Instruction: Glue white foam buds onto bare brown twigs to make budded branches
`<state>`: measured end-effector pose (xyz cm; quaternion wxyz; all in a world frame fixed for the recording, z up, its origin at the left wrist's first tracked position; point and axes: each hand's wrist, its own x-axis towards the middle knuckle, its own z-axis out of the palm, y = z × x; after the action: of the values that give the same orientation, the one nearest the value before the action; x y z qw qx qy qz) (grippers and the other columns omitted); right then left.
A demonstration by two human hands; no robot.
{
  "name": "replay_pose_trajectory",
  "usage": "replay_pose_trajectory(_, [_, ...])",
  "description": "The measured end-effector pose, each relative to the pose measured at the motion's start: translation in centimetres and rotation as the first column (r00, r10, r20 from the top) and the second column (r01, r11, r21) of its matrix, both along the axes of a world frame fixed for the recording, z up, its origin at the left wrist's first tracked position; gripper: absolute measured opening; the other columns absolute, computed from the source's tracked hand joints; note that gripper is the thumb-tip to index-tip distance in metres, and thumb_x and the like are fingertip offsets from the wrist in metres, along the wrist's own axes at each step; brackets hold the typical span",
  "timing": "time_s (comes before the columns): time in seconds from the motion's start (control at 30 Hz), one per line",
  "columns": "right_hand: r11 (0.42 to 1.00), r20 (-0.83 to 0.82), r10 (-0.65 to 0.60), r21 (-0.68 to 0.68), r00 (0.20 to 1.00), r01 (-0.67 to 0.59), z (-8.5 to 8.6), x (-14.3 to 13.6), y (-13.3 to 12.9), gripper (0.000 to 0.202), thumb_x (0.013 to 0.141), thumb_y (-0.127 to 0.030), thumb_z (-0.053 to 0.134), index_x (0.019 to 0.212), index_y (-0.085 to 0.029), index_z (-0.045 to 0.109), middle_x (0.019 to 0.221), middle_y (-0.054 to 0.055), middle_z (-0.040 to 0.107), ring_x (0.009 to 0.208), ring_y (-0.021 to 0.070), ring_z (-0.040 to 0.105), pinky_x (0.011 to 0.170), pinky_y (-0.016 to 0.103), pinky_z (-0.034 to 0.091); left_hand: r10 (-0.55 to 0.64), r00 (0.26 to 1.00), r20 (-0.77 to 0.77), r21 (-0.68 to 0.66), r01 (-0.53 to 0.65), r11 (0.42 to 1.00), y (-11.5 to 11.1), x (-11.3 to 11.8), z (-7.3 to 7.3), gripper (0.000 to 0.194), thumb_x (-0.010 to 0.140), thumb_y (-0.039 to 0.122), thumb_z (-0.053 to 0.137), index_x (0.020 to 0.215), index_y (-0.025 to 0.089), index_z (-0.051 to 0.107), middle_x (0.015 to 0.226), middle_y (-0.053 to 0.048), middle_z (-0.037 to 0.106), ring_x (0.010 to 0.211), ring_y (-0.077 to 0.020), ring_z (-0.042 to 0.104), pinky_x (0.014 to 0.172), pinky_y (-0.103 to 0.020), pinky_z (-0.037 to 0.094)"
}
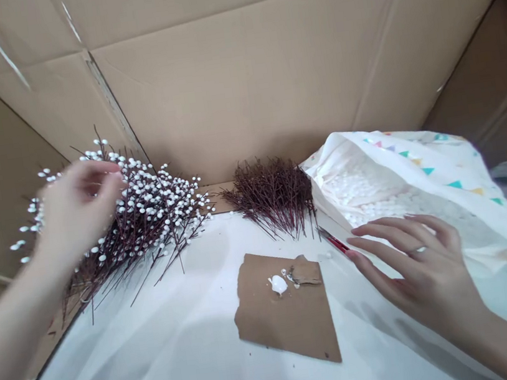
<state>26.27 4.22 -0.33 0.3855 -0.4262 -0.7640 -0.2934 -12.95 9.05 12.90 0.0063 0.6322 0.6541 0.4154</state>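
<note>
L hand (74, 206) nr berried stems (143, 212), grip unclear – R fingers (377, 249) spread, at red tool (335, 242).

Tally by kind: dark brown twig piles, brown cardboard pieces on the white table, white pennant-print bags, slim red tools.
Twig piles: 2 (white-berried pile, bare pile)
Cardboard pieces: 2 (flat sheet, small piece on it)
Pennant-print bag: 1
Red tool: 1
Total: 6

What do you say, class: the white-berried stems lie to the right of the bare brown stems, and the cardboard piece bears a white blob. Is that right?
The side is wrong: the head view shows the white-berried stems left of the bare brown stems. The cardboard piece does bear a white blob.
</note>
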Motion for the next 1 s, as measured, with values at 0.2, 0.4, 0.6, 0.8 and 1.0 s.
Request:
replay_pose_trajectory(0.2, [0.998, 0.016, -0.016, 0.053, 1.0, 0.015, -0.3, 0.6, 0.0, 0.008, 0.081, -0.018, 0.07, 0.085, -0.02, 0.063, 0.081, 0.003, 0.075, 0.083, 0.0259, 0.068, 0.092, 0.05, 0.039, -0.372, 0.924, -0.086, -0.383, 0.314, 0.869, 3.8, 12.6, -7.6, 0.019, 0.088, 0.03, 0.061, 0.102, 0.017, 0.065, 0.093, -0.003, 0.069, 0.078, -0.0177, 0.065, 0.075, -0.036, 0.054])
replay_pose_trajectory(0.4, [0.999, 0.009, -0.006, 0.04, 1.0, 0.006, -0.4, 1.1, 0.0, 0.01, 0.08, -0.019, 0.07, 0.088, -0.021, 0.063, 0.082, 0.001, 0.075, 0.086, 0.025, 0.067, 0.093, 0.048, 0.037, -0.292, 0.956, 0.041, -0.531, 0.268, 0.804, 9.6, 16.4, -12.6, 0.033, 0.091, 0.031, 0.059, 0.121, 0.017, 0.056, 0.122, -0.01, 0.06, 0.101, -0.0238, 0.062, 0.084, -0.044, 0.054])
replay_pose_trajectory(0.6, [1.0, -0.021, 0.009, 0.011, 1.0, -0.009, -0.3, 0.8, -0.2, 0.005, 0.083, -0.02, 0.067, 0.087, -0.02, 0.064, 0.081, 0.002, 0.075, 0.085, 0.0265, 0.068, 0.093, 0.051, 0.037, -0.161, 0.923, 0.35, -0.613, 0.355, 0.706, 10.8, 17.1, -14.3, 0.032, 0.091, 0.031, 0.058, 0.12, 0.017, 0.057, 0.122, -0.009, 0.06, 0.101, -0.0237, 0.062, 0.084, -0.044, 0.054])
replay_pose_trajectory(0.8, [1.0, -0.035, 0.015, 0.016, 0.999, -0.014, -0.1, 0.5, -0.4, 0.004, 0.083, -0.019, 0.067, 0.085, -0.02, 0.064, 0.08, 0.002, 0.075, 0.083, 0.0269, 0.068, 0.092, 0.052, 0.038, 0.067, 0.76, 0.646, -0.567, 0.419, 0.709, 10.1, 18.1, -14.9, 0.034, 0.091, 0.03, 0.059, 0.121, 0.016, 0.056, 0.122, -0.01, 0.06, 0.101, -0.0237, 0.062, 0.083, -0.044, 0.054])
replay_pose_trajectory(1.0, [1.0, -0.05, 0.007, 0.019, 0.999, -0.007, 0.0, 0.5, -0.5, 0.002, 0.084, -0.02, 0.065, 0.085, -0.02, 0.064, 0.08, 0.002, 0.075, 0.084, 0.0262, 0.068, 0.093, 0.051, 0.037, 0.159, 0.528, 0.834, -0.441, 0.465, 0.768, 9.6, 18.1, -12.6, 0.034, 0.091, 0.031, 0.058, 0.121, 0.017, 0.056, 0.122, -0.01, 0.06, 0.101, -0.0236, 0.062, 0.083, -0.044, 0.054])
